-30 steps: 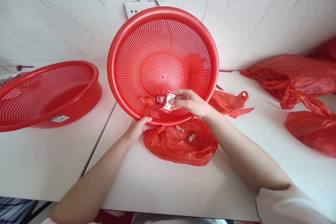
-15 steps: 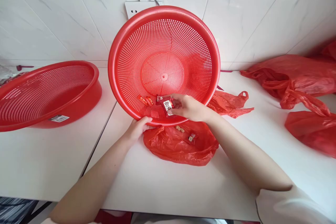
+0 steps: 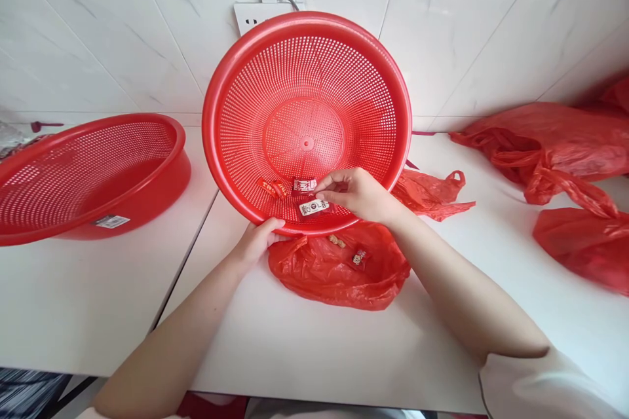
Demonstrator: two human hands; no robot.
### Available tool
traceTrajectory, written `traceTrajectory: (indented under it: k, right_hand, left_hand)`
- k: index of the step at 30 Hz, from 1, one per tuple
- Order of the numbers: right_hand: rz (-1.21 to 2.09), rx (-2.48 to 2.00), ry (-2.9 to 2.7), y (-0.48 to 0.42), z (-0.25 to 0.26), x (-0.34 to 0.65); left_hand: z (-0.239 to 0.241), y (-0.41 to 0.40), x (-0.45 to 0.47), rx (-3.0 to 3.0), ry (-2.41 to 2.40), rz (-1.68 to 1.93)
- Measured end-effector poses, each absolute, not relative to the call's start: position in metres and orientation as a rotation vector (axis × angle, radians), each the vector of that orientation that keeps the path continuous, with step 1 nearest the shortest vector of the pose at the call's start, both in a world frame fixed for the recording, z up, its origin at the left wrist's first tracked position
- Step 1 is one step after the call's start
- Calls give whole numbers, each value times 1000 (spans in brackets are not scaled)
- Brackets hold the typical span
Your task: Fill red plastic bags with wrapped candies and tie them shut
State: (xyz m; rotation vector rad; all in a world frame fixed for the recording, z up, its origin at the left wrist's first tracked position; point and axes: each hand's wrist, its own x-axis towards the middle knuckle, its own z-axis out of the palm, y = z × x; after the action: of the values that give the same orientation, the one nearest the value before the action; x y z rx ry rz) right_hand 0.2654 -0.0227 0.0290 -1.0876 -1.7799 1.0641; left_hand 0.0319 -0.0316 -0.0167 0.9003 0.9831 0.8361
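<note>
Red plastic basket (image 3: 307, 118) up front, tipped so its mouth faces me, and the packet (image 3: 314, 208) is what changed. A second ago it was up between the right fingers, tilted steeply; half a second ago it was lower and turned but still in hand. Now it seems to lie low inside the basket, near side and a bit right of centre, white label almost level. The white packet (image 3: 304, 184) just beyond it shows way more of its face too, since nothing's covering it now. The orange wrapper (image 3: 272, 188) to the left hasn't budged.

Right hand (image 3: 354, 194) reaches in over the near right rim, forearm slanting in from the near right, palm side down-ish, fingers bent with thumb and index tips drawn together right at the two packets. Can't tell if they're pinching a wrapper edge or just touching.

Left hand (image 3: 258, 240) hasn't moved: it grips the near left rim, thumb over the top, the other fingers mostly tucked under.

Just nearer than the basket on the counter (image 3: 304, 353) is a red bag (image 3: 339, 281), with a peanut (image 3: 337, 241) and a little snack (image 3: 359, 258) among its folds.
</note>
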Motion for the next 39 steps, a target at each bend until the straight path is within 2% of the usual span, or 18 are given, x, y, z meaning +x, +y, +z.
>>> traceTrajectory:
  k: [18,24,31,39]
  right_hand:
    - [1018,-1122,-1861,-21,29,271]
    - [1235,-1128,-2146,-19,38,290]
    - [586,-1460,-2162,-10,17,287]
    - [544,-1463,-2318,-9,-1,276]
  left_hand:
    - [-15,-32,32,903,997,832]
    - [-16,-33,31,896,1000,830]
    - [-15,-33,31,902,1000,829]
    - [-20,-31,29,953,1023,829]
